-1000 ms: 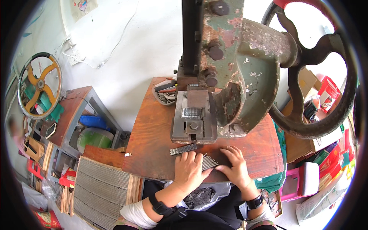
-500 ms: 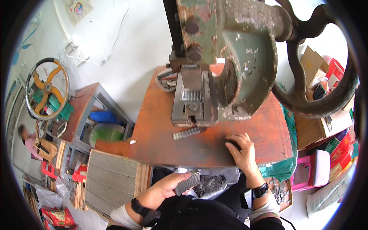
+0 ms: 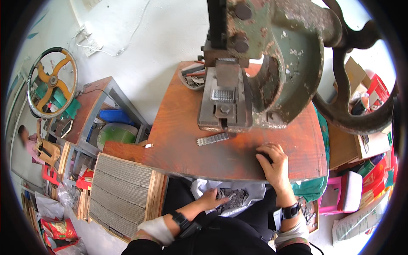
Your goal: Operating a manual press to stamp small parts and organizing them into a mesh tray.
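My left hand (image 3: 209, 200) is low over a pale plastic bag (image 3: 255, 193) in front of my body. Its thumb and fingers are apart, reaching among many dark grey metal pieces (image 3: 236, 199); the fingertips are partly lost among them. My right hand (image 3: 276, 166) rests on the wooden table (image 3: 174, 144), fingers loosely bent and thumb apart, with nothing visible in it. Left of it lies a ribbed grey metal strip (image 3: 212, 139). Beyond stands a green hand press (image 3: 293, 63), with a small ribbed piece (image 3: 223, 94) on its steel base (image 3: 208, 114).
A bowl of metal pieces (image 3: 193, 78) sits behind the press base. The press's large handwheel (image 3: 340, 80) is at right. To the left, a wooden tray (image 3: 121, 191) holds rows of grey strips. A pink stool (image 3: 346, 193) stands at right; a person (image 3: 30, 146) is far left.
My left hand has moved right to the bag, and the stack of ribbed grey pieces it held no longer shows in it. My right hand stays on the table. The view has shifted slightly.
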`<state>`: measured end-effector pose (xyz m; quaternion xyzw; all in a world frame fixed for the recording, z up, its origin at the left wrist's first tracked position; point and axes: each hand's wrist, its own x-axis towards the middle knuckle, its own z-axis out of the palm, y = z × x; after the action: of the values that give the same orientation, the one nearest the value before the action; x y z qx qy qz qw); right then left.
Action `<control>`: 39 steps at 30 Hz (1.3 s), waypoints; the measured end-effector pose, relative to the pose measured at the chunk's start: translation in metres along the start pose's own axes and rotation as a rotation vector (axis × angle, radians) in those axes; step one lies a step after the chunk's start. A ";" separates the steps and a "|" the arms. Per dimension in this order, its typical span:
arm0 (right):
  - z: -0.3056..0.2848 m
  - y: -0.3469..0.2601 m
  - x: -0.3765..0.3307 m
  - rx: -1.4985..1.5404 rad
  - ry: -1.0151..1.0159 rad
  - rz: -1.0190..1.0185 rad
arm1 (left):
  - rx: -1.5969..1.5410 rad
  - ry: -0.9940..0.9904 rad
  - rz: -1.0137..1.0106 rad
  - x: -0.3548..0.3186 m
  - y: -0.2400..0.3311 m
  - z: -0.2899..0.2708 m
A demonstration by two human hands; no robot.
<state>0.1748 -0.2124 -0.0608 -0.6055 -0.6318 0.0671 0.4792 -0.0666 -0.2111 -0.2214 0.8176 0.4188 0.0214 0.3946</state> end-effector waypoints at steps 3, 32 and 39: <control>0.000 -0.002 0.000 -0.012 -0.021 -0.013 | -0.315 -0.144 0.334 -0.034 0.039 -0.077; 0.006 0.039 -0.005 -0.192 -0.162 -0.046 | 0.175 1.029 0.071 0.068 0.092 -0.139; 0.002 0.045 -0.008 -0.258 -0.170 -0.136 | -0.006 1.011 0.138 0.072 0.086 -0.137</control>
<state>0.2033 -0.2067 -0.0958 -0.6100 -0.7129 0.0038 0.3459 -0.0126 -0.1040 -0.0914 0.7298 0.5022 0.4414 0.1427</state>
